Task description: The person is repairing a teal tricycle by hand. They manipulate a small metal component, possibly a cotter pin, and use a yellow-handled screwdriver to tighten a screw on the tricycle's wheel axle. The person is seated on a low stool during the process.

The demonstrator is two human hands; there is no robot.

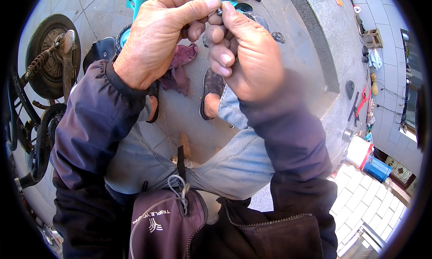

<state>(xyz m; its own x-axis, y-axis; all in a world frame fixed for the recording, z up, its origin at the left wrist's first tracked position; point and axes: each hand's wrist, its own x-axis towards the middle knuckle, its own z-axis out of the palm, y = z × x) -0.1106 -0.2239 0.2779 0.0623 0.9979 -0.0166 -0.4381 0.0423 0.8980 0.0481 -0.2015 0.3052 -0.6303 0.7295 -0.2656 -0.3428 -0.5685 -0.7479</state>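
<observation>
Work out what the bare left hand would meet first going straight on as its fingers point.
The left hand would likely meet the small, shiny, dark-grey piece by the right hand; depth is unclear.

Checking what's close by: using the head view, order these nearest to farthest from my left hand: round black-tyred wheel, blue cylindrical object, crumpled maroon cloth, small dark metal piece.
From your left hand:
1. Metal piece, at the fingertips.
2. Cloth, below the hand.
3. Wheel, to the left.
4. Blue object, far right.

Hands [153, 38] w/ sm. grey pc. [219, 11] (shiny) betw.
</observation>
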